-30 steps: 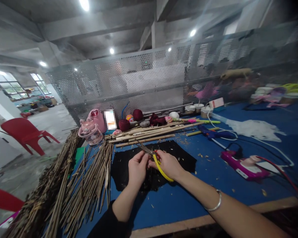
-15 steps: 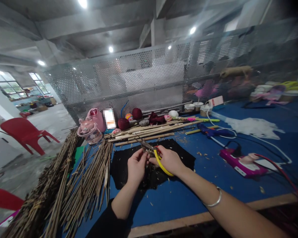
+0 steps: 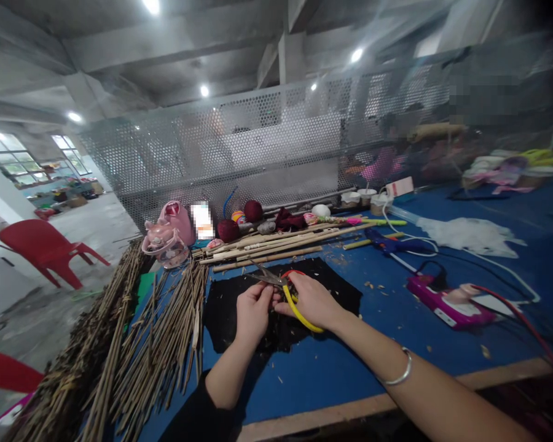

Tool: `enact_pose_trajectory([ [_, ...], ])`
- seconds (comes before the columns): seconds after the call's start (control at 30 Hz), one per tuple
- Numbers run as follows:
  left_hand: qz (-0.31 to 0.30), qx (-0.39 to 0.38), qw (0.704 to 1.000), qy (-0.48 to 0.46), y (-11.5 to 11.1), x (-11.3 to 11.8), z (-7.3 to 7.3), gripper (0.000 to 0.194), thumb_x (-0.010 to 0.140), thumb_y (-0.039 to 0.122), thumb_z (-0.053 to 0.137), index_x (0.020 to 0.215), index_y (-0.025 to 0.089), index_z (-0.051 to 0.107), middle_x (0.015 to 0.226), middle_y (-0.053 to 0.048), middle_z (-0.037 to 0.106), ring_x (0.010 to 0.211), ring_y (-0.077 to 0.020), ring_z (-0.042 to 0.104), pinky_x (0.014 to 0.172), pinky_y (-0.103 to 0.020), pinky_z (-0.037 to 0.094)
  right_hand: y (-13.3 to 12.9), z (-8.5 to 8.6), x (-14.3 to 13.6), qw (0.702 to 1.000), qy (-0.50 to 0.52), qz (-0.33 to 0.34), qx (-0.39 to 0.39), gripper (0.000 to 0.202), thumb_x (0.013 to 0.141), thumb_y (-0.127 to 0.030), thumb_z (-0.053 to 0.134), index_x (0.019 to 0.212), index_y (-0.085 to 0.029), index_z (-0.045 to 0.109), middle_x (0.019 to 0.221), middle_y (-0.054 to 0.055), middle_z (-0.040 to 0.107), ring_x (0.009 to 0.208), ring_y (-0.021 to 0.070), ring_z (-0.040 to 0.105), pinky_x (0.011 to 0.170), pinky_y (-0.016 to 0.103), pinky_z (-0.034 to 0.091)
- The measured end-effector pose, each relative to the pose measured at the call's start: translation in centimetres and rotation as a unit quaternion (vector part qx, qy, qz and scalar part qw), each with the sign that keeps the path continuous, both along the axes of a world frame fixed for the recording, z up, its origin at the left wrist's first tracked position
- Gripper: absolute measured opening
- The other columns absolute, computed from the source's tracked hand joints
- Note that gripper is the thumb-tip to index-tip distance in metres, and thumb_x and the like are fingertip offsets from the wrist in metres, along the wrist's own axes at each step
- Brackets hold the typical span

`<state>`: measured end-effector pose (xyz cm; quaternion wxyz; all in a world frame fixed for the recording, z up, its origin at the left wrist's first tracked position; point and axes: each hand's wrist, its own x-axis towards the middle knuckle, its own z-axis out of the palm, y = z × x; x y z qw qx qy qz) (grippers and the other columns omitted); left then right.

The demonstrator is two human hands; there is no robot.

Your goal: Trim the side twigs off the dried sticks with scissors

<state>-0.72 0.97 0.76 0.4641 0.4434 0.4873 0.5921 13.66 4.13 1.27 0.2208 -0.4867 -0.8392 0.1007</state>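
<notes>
A pair of scissors (image 3: 300, 314) with yellow-covered handles is in my right hand (image 3: 312, 299), its blades apart and pointing to the left. My left hand (image 3: 253, 313) is closed in a pinch just below the blades, its fingertips close to those of my right hand. Whatever the left fingers hold is too small and hidden to make out. Both hands are over a black cloth (image 3: 225, 307) strewn with small scraps. Close behind the cloth lie several pale sticks (image 3: 276, 245).
Bundles of thin brown twigs (image 3: 166, 337) cover the left side. A pink basket (image 3: 168, 252) and dark red yarn balls (image 3: 253, 210) stand at the back. To the right are a blue glue gun (image 3: 391, 242), a magenta power strip (image 3: 447, 304) and a crumpled plastic bag (image 3: 472, 236).
The scissor blades have swung further left and show more clearly above my left fingers. The small pale bits seen between my fingertips are now hidden. Both hands stay in nearly the same place.
</notes>
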Motion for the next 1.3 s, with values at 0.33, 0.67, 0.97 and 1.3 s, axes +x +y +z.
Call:
enact_pose_trajectory([
  [0.33, 0.003, 0.001, 1.0, 0.005, 0.0, -0.1, 0.1, 0.025, 0.069, 0.032, 0.06, 0.08, 0.011, 0.066, 0.067, -0.004, 0.063, 0.058, -0.0107, 0.055, 0.053, -0.019, 0.045, -0.4, 0.4, -0.6, 0.996, -0.03, -0.061, -0.062, 0.047, 0.066, -0.063, 0.051, 0.083, -0.02, 0.049, 0.075, 0.004, 0.063, 0.072, 0.0212, 0.06, 0.054, 0.024, 0.03],
  [0.67, -0.009, -0.021, 1.0, -0.019, 0.4, -0.4, -0.5, 0.029, 0.068, 0.036, 0.061, 0.084, 0.012, 0.064, 0.07, -0.003, 0.062, 0.051, -0.008, 0.052, 0.047, -0.018, 0.043, 0.0, 0.3, -0.6, 0.994, -0.042, -0.072, -0.077, 0.046, 0.068, -0.066, 0.046, 0.077, -0.021, 0.053, 0.073, 0.003, 0.063, 0.069, 0.0193, 0.06, 0.052, 0.024, 0.03],
  [0.97, -0.037, -0.021, 0.999, -0.007, 0.8, -0.7, -1.1, 0.027, 0.07, 0.038, 0.057, 0.082, 0.015, 0.063, 0.067, 0.0, 0.06, 0.047, -0.0057, 0.049, 0.042, -0.015, 0.038, 0.7, -0.6, -0.2, 0.993, -0.064, -0.071, -0.07, 0.047, 0.071, -0.067, 0.039, 0.076, -0.022, 0.054, 0.073, 0.004, 0.064, 0.068, 0.0197, 0.059, 0.052, 0.024, 0.031],
  [1.3, -0.041, -0.011, 0.999, -0.007, 1.3, -0.7, -1.8, 0.025, 0.065, 0.033, 0.062, 0.078, 0.012, 0.063, 0.061, -0.001, 0.059, 0.047, -0.0063, 0.049, 0.042, -0.015, 0.039, 0.9, -0.8, -0.3, 0.991, -0.08, -0.085, -0.059, 0.054, 0.069, -0.07, 0.037, 0.081, -0.021, 0.055, 0.077, 0.007, 0.065, 0.072, 0.0216, 0.061, 0.055, 0.025, 0.035],
])
